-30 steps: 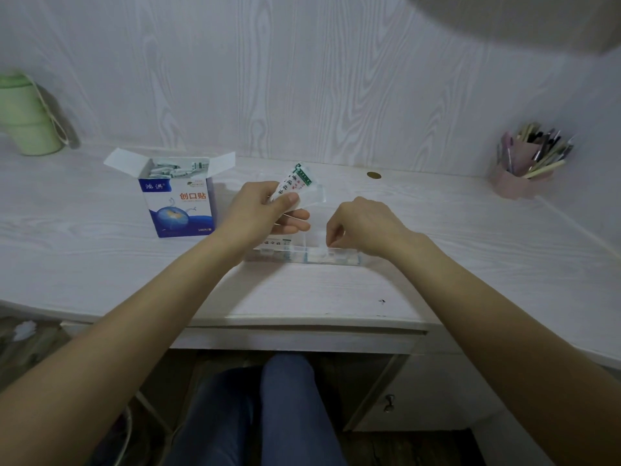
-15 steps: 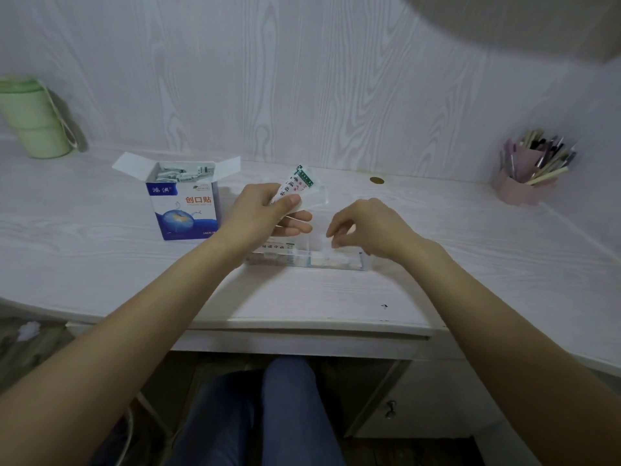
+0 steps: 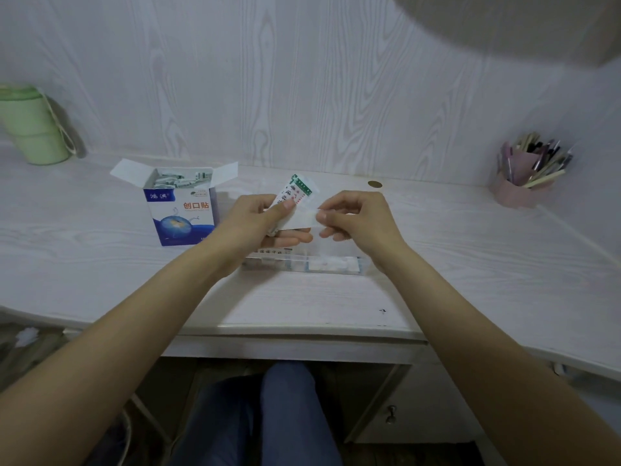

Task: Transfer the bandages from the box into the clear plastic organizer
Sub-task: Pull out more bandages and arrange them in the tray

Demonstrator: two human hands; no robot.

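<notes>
Two hands meet above one clear organizer (image 3: 304,264): left hand (image 3: 258,220) grips a bandage stack (image 3: 295,193), right hand (image 3: 356,216) pinches one strip (image 3: 300,222), one open box (image 3: 181,210) at nine o'clock.

Your hands hover over the clear plastic organizer (image 3: 304,264), seemingly open-topped, with bare desk (image 3: 470,250) to its right and the bandage box (image 3: 183,213) crowding its left.

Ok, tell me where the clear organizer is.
Head view: the clear organizer lies on the desk at centre, just below both hands, right of the blue bandage box.
</notes>
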